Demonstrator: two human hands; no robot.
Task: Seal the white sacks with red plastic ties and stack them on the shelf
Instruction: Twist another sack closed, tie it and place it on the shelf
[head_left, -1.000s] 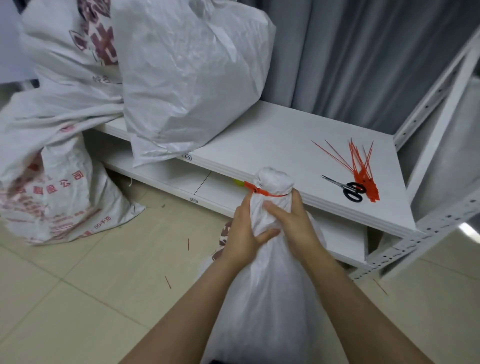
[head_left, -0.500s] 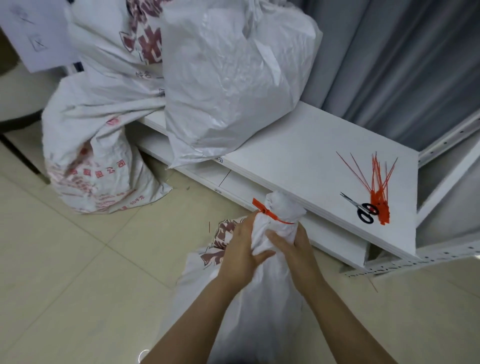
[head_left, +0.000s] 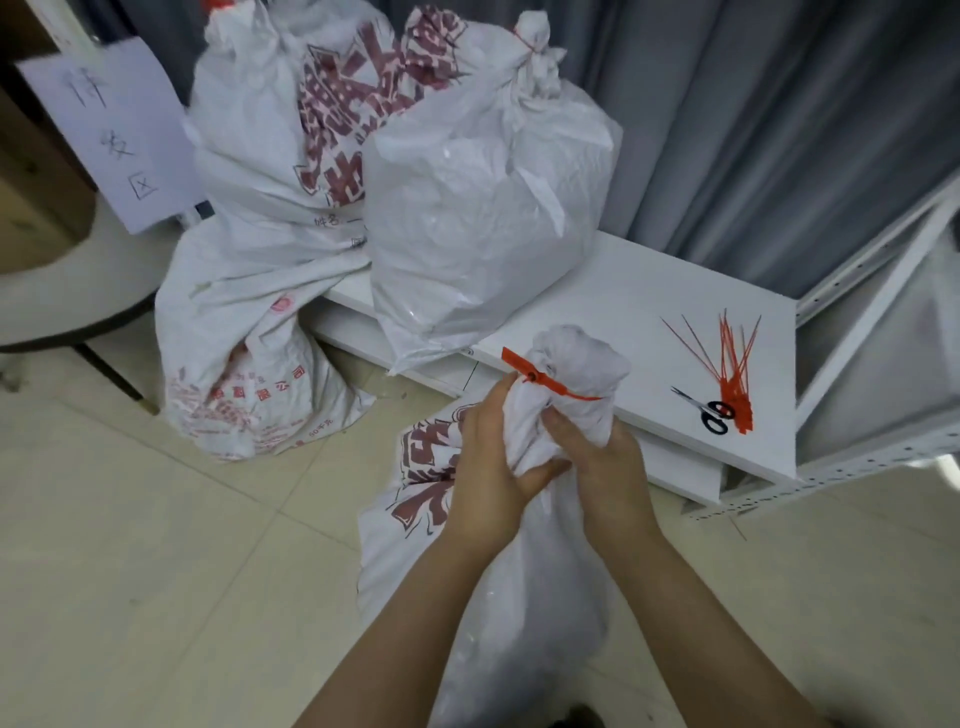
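1. The white sack stands on the floor before the shelf; it is judged soft, bulky and probably heavy.
2. Its gathered neck, just under the red tie, is clenched by the left hand and right hand, judged the firmest hold.
3. Beyond, a sealed sack rests on the shelf beside the spare ties.

A white paper sheet at upper left carried three handwritten characters, the last two reading 发区. The sack on the floor showed red print ending 限公司. The sacks' large red characters were too crumpled to read.
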